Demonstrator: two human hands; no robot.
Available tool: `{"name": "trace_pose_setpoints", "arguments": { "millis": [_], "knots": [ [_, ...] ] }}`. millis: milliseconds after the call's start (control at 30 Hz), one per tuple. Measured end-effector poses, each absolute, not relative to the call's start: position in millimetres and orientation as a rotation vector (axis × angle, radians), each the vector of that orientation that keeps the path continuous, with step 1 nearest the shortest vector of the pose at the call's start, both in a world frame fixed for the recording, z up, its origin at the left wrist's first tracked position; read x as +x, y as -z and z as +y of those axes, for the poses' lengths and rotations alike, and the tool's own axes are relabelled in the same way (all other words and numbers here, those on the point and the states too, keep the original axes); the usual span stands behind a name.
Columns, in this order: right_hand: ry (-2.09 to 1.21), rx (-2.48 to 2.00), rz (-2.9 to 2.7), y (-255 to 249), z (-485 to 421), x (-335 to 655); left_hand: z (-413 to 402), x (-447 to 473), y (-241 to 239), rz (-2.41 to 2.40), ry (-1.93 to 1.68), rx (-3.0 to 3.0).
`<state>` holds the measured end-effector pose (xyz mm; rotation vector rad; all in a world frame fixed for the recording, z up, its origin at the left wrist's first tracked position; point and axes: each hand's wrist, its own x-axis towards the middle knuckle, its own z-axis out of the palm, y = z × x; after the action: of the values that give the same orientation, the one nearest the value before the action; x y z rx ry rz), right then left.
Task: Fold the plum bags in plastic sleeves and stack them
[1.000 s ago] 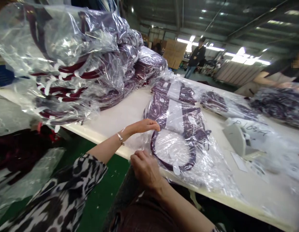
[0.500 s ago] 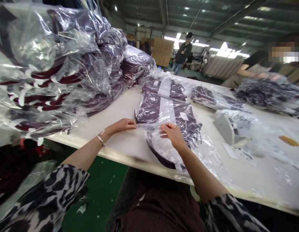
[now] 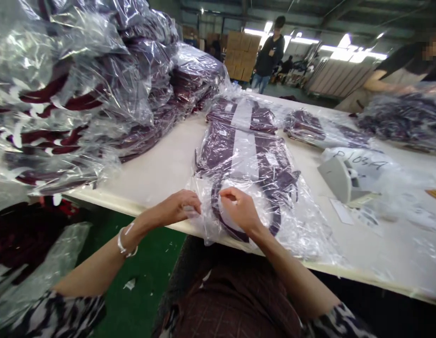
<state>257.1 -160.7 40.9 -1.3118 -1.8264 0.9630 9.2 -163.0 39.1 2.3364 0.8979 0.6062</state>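
A folded dark purple garment with a pale strip down its middle lies in a clear plastic bag before me. The garment's dark curved band shows at the near end, around a whitish area. At the bag's left near edge, my left hand is closed on the plastic, fingers curled and thumb hidden. My right hand lies over the curved band, thumb and forefinger pinched on the bag's film. Another bagged garment lies just beyond.
Tall stacks of bagged garments rise on the left. To the right are a grey-white tape dispenser-like object, a marked white bag and more bagged garments. A co-worker handles bags at far right; another person stands behind.
Both my hands have come nearer the table's front edge, drawing plastic at the bag's near end along. More of the dark curved band shows. The view has shifted slightly.
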Motion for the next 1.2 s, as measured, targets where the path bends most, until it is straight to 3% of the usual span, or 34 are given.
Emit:
{"name": "trace_pose_setpoints", "arguments": {
  "millis": [133, 300, 433, 633, 967, 1200],
  "knots": [
    [-0.358, -1.308, -2.436, -29, -165, 232, -168, -10, -28, 0.93, -0.655, 2.32],
    [-0.108, -1.47, -2.517, -25, -155, 230, -152, -27, 0, 0.851, -0.646, 2.317],
    [-0.455, -1.46, -2.436, -30, -147, 262, -153, -31, 1, 0.909, -0.588, 2.193],
    [-1.016, -1.164, -2.077, -59, -172, 286, -179, -16, -43, 1.06, -0.699, 2.044],
    [-0.716, -1.241, -2.212, -54, -196, 217, -169, -7, -62, 1.057, -0.715, 2.07],
    [-1.247, -1.275, -1.463, -59, -141, 255, -95, -14, -48, 1.318, -0.682, 2.024]
  ]
}}
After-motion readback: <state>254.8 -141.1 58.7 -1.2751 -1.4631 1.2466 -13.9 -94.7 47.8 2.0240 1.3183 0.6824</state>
